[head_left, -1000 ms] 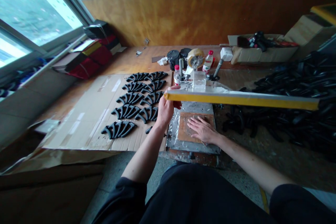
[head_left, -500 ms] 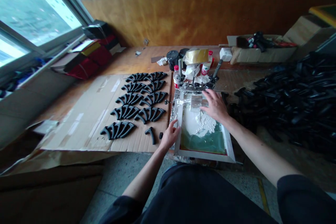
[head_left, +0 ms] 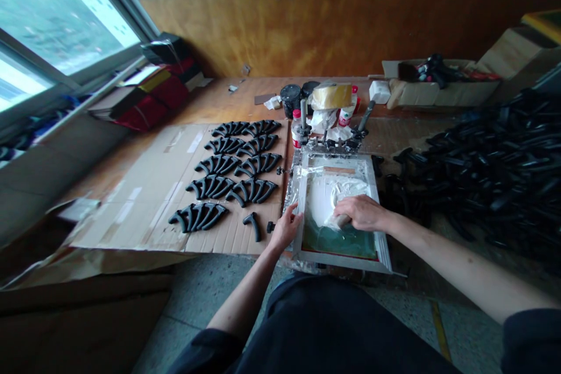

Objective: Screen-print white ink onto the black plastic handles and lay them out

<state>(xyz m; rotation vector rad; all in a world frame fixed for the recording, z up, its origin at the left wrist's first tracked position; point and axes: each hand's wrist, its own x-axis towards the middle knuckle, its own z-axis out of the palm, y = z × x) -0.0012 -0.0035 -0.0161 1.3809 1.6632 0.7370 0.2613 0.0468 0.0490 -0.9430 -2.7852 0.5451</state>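
Note:
A silver-edged printing screen (head_left: 384, 251) lies flat in front of me, its mesh green near me and smeared with white paste (head_left: 322, 193). My right hand (head_left: 362, 213) is closed over a small scraper (head_left: 342, 221), whose lower end touches the paste; most of it is hidden by the fingers. At the screen's left edge, my left hand (head_left: 287, 227) has its thumb and fingers closed on the frame. Left of it, one curved black handle-like part (head_left: 253, 227) lies apart on the cardboard, beyond which similar parts (head_left: 199, 217) are laid out in fanned groups.
A clamp (head_left: 331, 143) stands at the screen's far end, with a red-capped bottle (head_left: 296, 128) and black jars (head_left: 290, 99) behind. A large heap of black parts (head_left: 486, 169) fills the right side. An open carton (head_left: 442, 94) sits at the back right.
My right hand has closed on the scraper and come nearer to me across the screen. A brown strip now shows at the screen's far end. My left hand stays at the frame's left edge.

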